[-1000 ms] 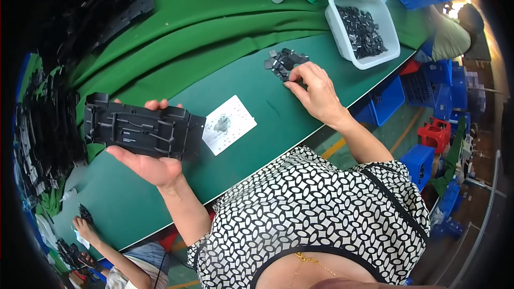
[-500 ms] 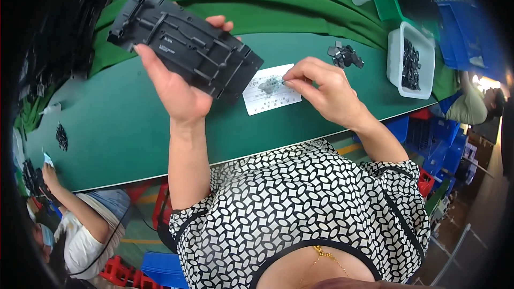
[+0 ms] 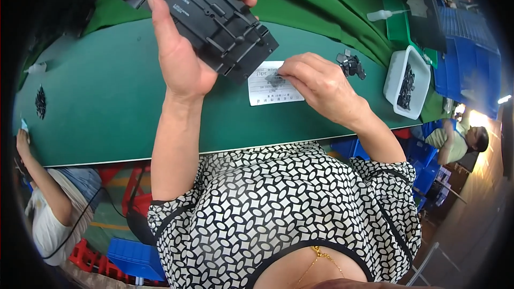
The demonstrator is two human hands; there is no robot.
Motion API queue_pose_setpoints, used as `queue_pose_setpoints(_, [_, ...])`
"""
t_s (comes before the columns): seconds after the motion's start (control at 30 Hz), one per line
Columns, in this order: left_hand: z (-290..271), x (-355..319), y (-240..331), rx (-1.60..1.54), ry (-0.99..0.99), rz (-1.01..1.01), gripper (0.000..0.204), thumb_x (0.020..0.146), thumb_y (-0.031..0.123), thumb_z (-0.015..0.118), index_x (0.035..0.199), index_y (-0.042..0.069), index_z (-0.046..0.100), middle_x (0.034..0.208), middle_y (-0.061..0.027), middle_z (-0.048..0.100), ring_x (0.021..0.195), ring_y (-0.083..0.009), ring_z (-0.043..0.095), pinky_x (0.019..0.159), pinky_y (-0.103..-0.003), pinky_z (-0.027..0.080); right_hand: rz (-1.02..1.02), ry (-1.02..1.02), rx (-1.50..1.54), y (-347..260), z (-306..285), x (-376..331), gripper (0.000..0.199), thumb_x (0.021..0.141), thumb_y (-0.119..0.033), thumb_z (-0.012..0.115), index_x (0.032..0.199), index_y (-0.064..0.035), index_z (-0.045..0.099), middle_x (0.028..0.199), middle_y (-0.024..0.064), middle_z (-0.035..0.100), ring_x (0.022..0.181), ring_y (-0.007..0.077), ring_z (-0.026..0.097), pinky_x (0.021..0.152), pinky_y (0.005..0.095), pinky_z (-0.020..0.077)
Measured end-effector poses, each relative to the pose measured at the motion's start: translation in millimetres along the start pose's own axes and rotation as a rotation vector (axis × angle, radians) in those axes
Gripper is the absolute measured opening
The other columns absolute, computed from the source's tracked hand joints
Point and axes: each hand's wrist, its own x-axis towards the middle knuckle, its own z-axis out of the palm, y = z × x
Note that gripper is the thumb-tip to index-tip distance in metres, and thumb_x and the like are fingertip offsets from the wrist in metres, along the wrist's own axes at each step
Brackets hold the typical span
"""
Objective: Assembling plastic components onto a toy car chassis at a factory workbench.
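Observation:
A black moulded plastic housing (image 3: 211, 18) with ribs and raised edges is gripped in my left hand (image 3: 184, 64), tilted above the table. The thumb presses along its near side, and fingertips show past its far edge. My right hand (image 3: 324, 83) reaches over a white printed slip of paper (image 3: 262, 96), thumb and forefinger pinched together at a small pile of tiny greyish parts (image 3: 273, 79). Whatever lies between those fingertips is too small to make out. The housing's lower corner hangs close to the paper's left edge.
Beyond my right hand lies a cluster of black plastic pieces (image 3: 350, 65). A white bin (image 3: 393, 83) of black parts stands at right, near a dropper bottle (image 3: 379, 15). On the left are a pile of small black parts (image 3: 40, 101) and a co-worker's hand (image 3: 22, 142).
My right hand has moved left, its fingertips now at the tiny parts' pile. The housing in my left hand sits higher in the picture. The whole view has shifted somewhat.

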Motion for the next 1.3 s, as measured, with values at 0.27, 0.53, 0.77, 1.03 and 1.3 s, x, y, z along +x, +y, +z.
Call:
queue_pose_setpoints(0.27, [-1.9, 1.4, 1.1, 0.007, -0.029, 0.004, 0.075, 0.093, 0.064, 0.018, 0.108, -0.001, 0.053, 0.104, -0.0179, 0.063, 0.096, -0.0257, 0.061, 0.081, -0.037, 0.053, -0.176, -0.102, -0.173, 0.6, 6.3, 7.3, 0.021, 0.070, 0.000, 0.059, 0.091, 0.0009, 0.057, 0.092, 0.0121, 0.057, 0.084, 0.0277, 0.057, 0.074, 0.0366, 0.0491])
queue_pose_setpoints(0.53, [-1.2, 0.2, 1.7, 0.092, -0.036, -0.018, 0.080, 0.093, 0.063, 0.015, 0.123, -0.004, 0.047, 0.118, -0.0216, 0.056, 0.112, -0.0324, 0.054, 0.094, -0.042, 0.047, -0.286, -0.171, -0.282, -0.2, 4.5, 12.3, 0.019, 0.069, -0.005, 0.059, 0.087, 0.0006, 0.056, 0.086, 0.0096, 0.052, 0.078, 0.0237, 0.053, 0.069, 0.0341, 0.0466])
queue_pose_setpoints(0.77, [-5.0, 4.8, -3.6, 0.004, -0.105, 0.037, 0.075, 0.093, 0.064, 0.019, 0.106, -0.001, 0.055, 0.100, -0.0174, 0.063, 0.093, -0.0245, 0.062, 0.078, -0.035, 0.054, -0.245, -0.279, -0.284, -1.6, -4.7, 7.3, 0.029, 0.068, -0.002, 0.059, 0.097, 0.0005, 0.056, 0.094, 0.0111, 0.054, 0.083, 0.0256, 0.054, 0.071, 0.0352, 0.0465])
queue_pose_setpoints(1.03, [-5.3, 6.6, -4.5, 0.006, -0.121, 0.044, 0.075, 0.094, 0.063, 0.019, 0.106, -0.001, 0.055, 0.101, -0.0175, 0.063, 0.093, -0.0245, 0.062, 0.078, -0.035, 0.054, -0.313, -0.168, -0.298, 3.3, 2.2, 12.2, 0.018, 0.071, -0.006, 0.058, 0.088, 0.0002, 0.056, 0.084, 0.0087, 0.051, 0.078, 0.0226, 0.052, 0.068, 0.0329, 0.0444])
queue_pose_setpoints(1.3, [-5.5, 5.6, -6.0, 0.006, -0.114, 0.032, 0.074, 0.094, 0.062, 0.019, 0.106, -0.001, 0.055, 0.101, -0.0175, 0.063, 0.093, -0.0246, 0.062, 0.078, -0.035, 0.054, -0.253, -0.286, -0.277, 2.4, -5.2, 3.3, 0.027, 0.070, -0.003, 0.059, 0.097, -0.0002, 0.057, 0.093, 0.0105, 0.054, 0.081, 0.0249, 0.053, 0.069, 0.0349, 0.0447])
